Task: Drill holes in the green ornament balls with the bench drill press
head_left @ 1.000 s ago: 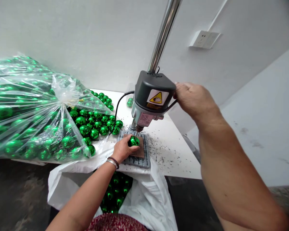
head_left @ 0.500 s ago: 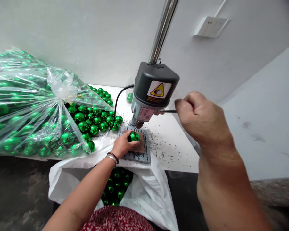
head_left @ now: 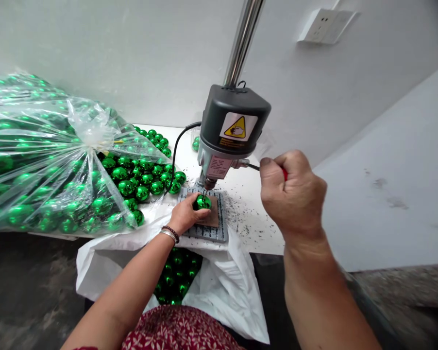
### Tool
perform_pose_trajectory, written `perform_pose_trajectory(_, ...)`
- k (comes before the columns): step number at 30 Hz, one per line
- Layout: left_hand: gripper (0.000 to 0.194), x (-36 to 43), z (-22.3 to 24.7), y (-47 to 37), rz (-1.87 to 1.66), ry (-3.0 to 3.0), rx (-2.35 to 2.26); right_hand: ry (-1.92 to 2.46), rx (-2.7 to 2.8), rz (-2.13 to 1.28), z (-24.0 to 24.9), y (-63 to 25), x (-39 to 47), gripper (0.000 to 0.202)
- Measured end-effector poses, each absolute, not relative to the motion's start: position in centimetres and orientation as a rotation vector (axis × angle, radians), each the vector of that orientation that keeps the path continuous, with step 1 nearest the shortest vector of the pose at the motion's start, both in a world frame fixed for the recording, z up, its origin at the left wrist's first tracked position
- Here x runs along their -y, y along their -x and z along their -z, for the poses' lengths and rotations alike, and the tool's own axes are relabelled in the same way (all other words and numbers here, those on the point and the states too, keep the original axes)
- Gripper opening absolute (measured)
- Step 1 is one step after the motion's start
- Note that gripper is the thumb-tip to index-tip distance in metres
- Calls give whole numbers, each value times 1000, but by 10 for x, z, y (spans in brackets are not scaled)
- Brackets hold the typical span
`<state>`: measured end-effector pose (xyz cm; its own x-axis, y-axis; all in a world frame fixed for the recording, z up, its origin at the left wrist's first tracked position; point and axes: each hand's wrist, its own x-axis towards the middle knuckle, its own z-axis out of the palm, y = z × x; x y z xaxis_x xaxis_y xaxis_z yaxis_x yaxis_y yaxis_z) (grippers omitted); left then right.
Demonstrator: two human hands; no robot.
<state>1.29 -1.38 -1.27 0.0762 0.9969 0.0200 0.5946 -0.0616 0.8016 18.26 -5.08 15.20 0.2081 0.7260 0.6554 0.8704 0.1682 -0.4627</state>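
A shiny green ball (head_left: 203,202) is held by my left hand (head_left: 185,214), thumb and fingers around its left side, on a brown board (head_left: 213,218) over the grey slotted base (head_left: 219,235). The drill press (head_left: 233,119) stands above it, and its thin bit meets the top of the ball; whether it has gone in cannot be seen. My right hand (head_left: 292,189) is closed on the red-gripped lever (head_left: 253,166) at the drill's right side.
A tied clear bag (head_left: 51,160) full of green balls fills the left, with loose green balls (head_left: 142,193) beside it. Dark shavings lie on the white table (head_left: 266,233). A white sack (head_left: 226,287) with green balls hangs at the front edge. A socket (head_left: 326,25) is on the wall.
My right hand has moved down and slightly left with the lever, whose rod now slants downward. The drill head sits slightly higher in view, while my left hand keeps hold of the ball.
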Motion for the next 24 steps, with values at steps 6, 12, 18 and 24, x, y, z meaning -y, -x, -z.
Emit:
perform_pose_trajectory(6, 42, 15, 10, -13, -831, -1733, -1567, 1486, 1528, 321, -130, -184, 48, 31)
perform_pose_trajectory(12, 45, 16, 7, -13, -811, -1721, -1594, 1368, 1508, 435, -93, -184, 48, 28)
perform_pose_trajectory(18, 48, 13, 11, -13, -842, -1690, -1575, 1360, 1412, 433, -98, -181, 43, 27)
perform_pose_trajectory(24, 46, 17, 10, -15, -893, -1706, -1551, 1599, 1419, 220, -184, -176, 15, 26)
